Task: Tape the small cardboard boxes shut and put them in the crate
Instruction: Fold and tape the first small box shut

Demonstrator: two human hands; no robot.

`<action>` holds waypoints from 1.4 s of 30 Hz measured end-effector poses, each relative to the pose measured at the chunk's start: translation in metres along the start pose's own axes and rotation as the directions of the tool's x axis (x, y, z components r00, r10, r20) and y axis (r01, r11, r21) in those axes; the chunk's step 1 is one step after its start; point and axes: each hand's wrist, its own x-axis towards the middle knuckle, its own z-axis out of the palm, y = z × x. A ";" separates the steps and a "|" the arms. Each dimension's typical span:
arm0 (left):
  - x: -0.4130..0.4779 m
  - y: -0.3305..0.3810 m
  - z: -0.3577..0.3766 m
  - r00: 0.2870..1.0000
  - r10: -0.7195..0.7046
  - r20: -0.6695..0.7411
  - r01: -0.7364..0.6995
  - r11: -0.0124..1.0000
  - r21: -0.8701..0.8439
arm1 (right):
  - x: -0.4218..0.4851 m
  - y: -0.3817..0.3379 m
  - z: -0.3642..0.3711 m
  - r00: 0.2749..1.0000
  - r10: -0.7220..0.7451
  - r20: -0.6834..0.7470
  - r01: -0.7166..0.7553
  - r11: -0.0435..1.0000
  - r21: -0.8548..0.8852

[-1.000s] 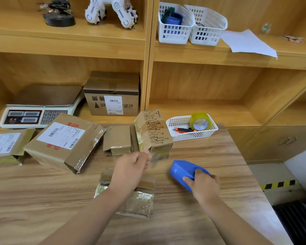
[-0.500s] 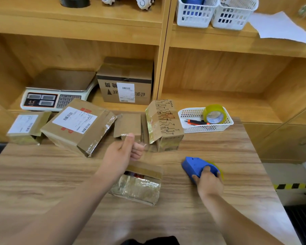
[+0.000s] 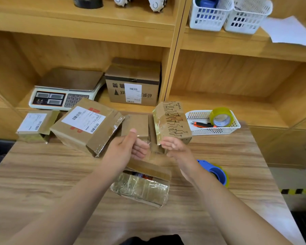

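Note:
A small cardboard box (image 3: 143, 188) wrapped in shiny clear tape lies on the wooden table (image 3: 42, 174), its top flap slightly open. Above it my left hand (image 3: 125, 149) has its thumb raised and fingers curled, pinching a faint strip of clear tape (image 3: 153, 154). My right hand (image 3: 177, 149) faces it a few centimetres away and holds the strip's other end. The blue tape dispenser (image 3: 217, 172) lies on the table right of my right forearm. No crate is in view.
Behind my hands stand a circuit-printed box (image 3: 173, 122), a plain small box (image 3: 136, 124), a labelled parcel (image 3: 88, 124) and another labelled box (image 3: 35, 124). A white basket (image 3: 217, 132) holds a tape roll (image 3: 221, 117). A scale (image 3: 64, 92) and a carton (image 3: 132, 85) sit on the shelf.
My right hand has let go of the blue dispenser and risen to meet my left hand above the small box. The dispenser now lies alone on the table.

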 end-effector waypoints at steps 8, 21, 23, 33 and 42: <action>0.017 -0.011 -0.041 0.993 -0.114 -0.018 0.112 0.990 -0.081 | -0.004 -0.018 0.034 0.996 0.044 0.078 -0.044 0.999 -0.003; 0.044 -0.062 -0.083 0.961 -0.274 -0.026 0.275 0.961 0.040 | 0.025 -0.002 0.093 0.970 0.151 -0.193 -0.204 0.934 -0.293; 0.049 -0.076 -0.085 0.962 -0.271 -0.035 0.273 0.957 0.097 | 0.032 0.006 0.098 0.966 0.155 -0.206 -0.225 0.898 -0.378; 0.065 -0.114 -0.090 0.936 -0.333 -0.113 0.344 0.934 0.100 | 0.047 0.029 0.114 0.972 0.074 -0.224 -0.221 0.619 -0.754; 0.062 -0.119 -0.087 0.924 -0.342 -0.168 0.342 0.939 -0.032 | 0.048 0.031 0.116 0.982 0.066 -0.178 -0.184 0.563 -0.806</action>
